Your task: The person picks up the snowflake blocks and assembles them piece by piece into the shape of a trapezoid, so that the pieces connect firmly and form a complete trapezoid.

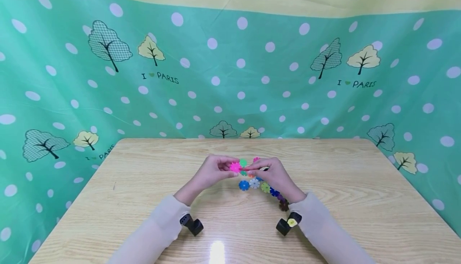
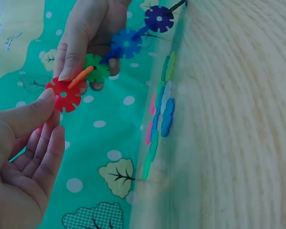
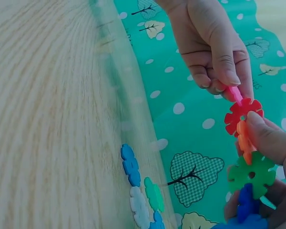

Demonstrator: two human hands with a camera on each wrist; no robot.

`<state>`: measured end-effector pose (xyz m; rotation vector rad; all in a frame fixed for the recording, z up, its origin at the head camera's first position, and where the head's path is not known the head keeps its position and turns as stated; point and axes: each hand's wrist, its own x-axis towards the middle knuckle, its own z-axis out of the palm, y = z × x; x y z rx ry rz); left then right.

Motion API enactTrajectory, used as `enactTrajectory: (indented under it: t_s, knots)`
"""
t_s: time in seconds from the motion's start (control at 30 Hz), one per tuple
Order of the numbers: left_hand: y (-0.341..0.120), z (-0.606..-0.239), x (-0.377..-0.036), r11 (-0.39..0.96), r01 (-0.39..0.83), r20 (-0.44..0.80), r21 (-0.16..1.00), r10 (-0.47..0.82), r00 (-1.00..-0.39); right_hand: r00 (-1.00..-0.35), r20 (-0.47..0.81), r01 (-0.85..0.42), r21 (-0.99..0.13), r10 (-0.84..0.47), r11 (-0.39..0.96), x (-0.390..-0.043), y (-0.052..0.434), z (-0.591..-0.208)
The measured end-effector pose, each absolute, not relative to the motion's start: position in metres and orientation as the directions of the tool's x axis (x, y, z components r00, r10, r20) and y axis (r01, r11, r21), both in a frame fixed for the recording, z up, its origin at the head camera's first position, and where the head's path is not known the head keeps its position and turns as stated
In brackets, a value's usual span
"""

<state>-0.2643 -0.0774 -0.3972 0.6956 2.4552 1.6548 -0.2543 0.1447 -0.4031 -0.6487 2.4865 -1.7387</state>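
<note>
Both hands are raised just above the wooden table, meeting over its middle. The left hand pinches a pink disc against the red disc ending a linked chain gripped by the right hand. Loose discs lie on the table beneath.

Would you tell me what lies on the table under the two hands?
Loose plastic snowflake discs lie there: a blue one, a white one, a light green one. Any directly beneath the hands are covered.
</note>
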Motion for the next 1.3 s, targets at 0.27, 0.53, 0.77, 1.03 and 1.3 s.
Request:
enactTrajectory:
  t_s: [0.27, 0.53, 0.77, 1.03, 1.3]
  knots:
    - [-0.0751, -0.4003, -0.2653, 0.299, 0.310, 0.167, 0.902, 0.421, -0.892, -0.917, 0.203, -0.309, -0.906, -0.344, 0.289, -0.2543, 0.1457, -0.4034]
    - [-0.0768, -0.3983, -0.2711, 0.278, 0.319, 0.186, 0.906, 0.414, -0.891, -0.930, 0.176, -0.287, -0.897, -0.323, 0.336, -0.2509, 0.1418, -0.3963]
    - [-0.0763, -0.3969, -0.2708, 0.264, 0.284, 0.175, 0.922, 0.370, -0.913, -0.937, 0.085, -0.200, -0.926, -0.340, 0.321, -0.2509, 0.1423, -0.3970]
    - [-0.0732, -0.3995, -0.2716, 0.233, 0.297, 0.189, 0.926, 0.393, -0.900, -0.927, -0.033, -0.081, -0.955, -0.375, 0.286, -0.2536, 0.1464, -0.3960]
    - [-0.0704, -0.4009, -0.2708, 0.221, 0.290, 0.191, 0.931, 0.382, -0.904, -0.907, -0.053, -0.102, -0.935, -0.417, 0.341, -0.2565, 0.1495, -0.3974]
